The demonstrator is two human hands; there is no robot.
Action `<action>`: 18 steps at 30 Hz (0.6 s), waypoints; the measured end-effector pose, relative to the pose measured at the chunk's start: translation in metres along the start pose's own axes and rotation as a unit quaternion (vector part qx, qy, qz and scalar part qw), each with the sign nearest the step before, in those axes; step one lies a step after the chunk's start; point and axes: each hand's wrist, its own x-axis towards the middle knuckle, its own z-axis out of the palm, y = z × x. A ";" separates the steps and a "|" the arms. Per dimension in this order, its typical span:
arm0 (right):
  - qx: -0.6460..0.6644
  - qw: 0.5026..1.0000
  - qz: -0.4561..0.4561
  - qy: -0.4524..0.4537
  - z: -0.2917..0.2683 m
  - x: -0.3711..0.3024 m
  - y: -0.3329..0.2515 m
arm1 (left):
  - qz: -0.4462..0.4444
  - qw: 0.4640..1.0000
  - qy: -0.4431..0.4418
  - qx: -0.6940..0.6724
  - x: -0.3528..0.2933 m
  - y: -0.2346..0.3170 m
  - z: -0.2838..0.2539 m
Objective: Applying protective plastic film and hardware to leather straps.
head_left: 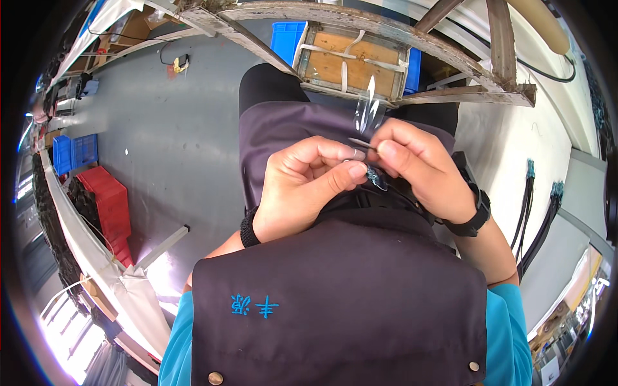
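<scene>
Above my lap, my left hand (302, 180) pinches a small blue-and-black patterned piece (376, 179) between thumb and forefinger. It looks like the end of a cord or strap, but most of it is hidden by the fingers. Close beside it, my right hand (418, 164) is closed on a thin metal tool (362, 143), its slender tip pointing left toward the left fingertips. A clear, shiny plastic strip (369, 112) stands up just beyond the right fingers; whether they grip it too, I cannot tell. The hands nearly touch.
Ahead of my knees stands a wooden tray (338, 61) with white straps, between blue crates (288, 42). A worn wooden frame (360, 19) crosses above it. Black cords (537, 225) with blue patterned ends lie on the white surface at right. Red crates (106, 199) stand at left.
</scene>
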 end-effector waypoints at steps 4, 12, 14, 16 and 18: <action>0.059 0.993 0.076 0.074 -0.024 -0.027 0.010 | -0.001 1.000 0.000 0.000 0.001 0.000 -0.005; -0.539 0.669 0.166 0.483 -0.201 -0.158 0.107 | -0.020 0.998 -0.028 -0.046 0.007 0.004 0.000; -0.582 0.625 0.204 0.479 -0.221 -0.177 0.133 | -0.017 0.998 -0.039 -0.046 0.008 0.004 0.002; -0.733 0.452 0.151 0.486 -0.214 -0.173 0.132 | -0.018 0.998 -0.049 -0.030 0.010 0.007 0.005; -0.678 0.533 0.063 0.502 -0.184 -0.149 0.104 | -0.009 0.999 -0.040 -0.025 0.013 0.006 0.010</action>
